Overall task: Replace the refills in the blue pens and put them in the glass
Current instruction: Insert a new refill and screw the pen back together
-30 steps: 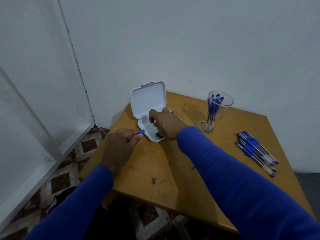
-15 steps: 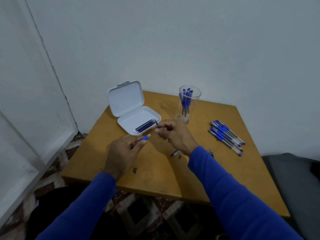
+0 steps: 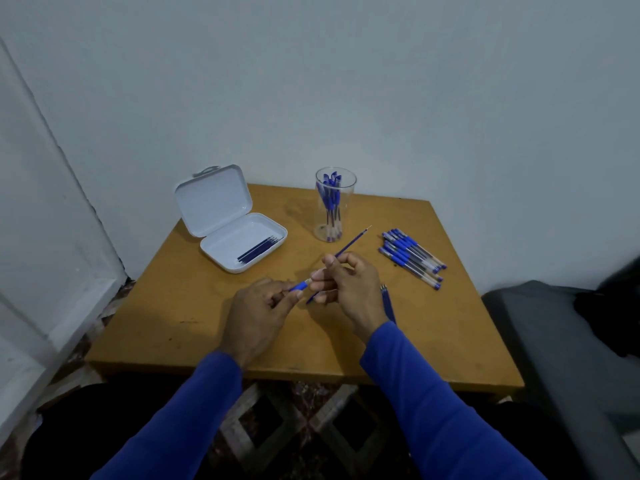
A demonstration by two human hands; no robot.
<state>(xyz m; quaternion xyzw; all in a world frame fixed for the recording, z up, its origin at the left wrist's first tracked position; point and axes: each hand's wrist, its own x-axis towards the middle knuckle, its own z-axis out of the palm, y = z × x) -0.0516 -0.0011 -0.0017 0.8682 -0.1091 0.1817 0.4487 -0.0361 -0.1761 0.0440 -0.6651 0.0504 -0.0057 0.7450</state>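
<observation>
My left hand [image 3: 258,315] pinches a blue pen grip piece [image 3: 299,285] over the middle of the wooden table [image 3: 194,327]. My right hand [image 3: 348,287] holds a thin blue refill [image 3: 351,244], its tip pointing up and to the right, and its fingers also touch the end of the pen piece. The clear glass [image 3: 335,206] at the back holds several blue pens. A row of blue pens [image 3: 412,258] lies to the right. An open white case [image 3: 239,233] at the left holds several refills [image 3: 259,249].
Loose dark refills [image 3: 388,301] lie on the table just right of my right wrist. A white wall runs behind the table and a white frame stands at the left. A grey seat [image 3: 561,344] is at the right.
My right hand left the white case holding a refill and brought it over the table's middle beside my left hand. The view swung to the right.
</observation>
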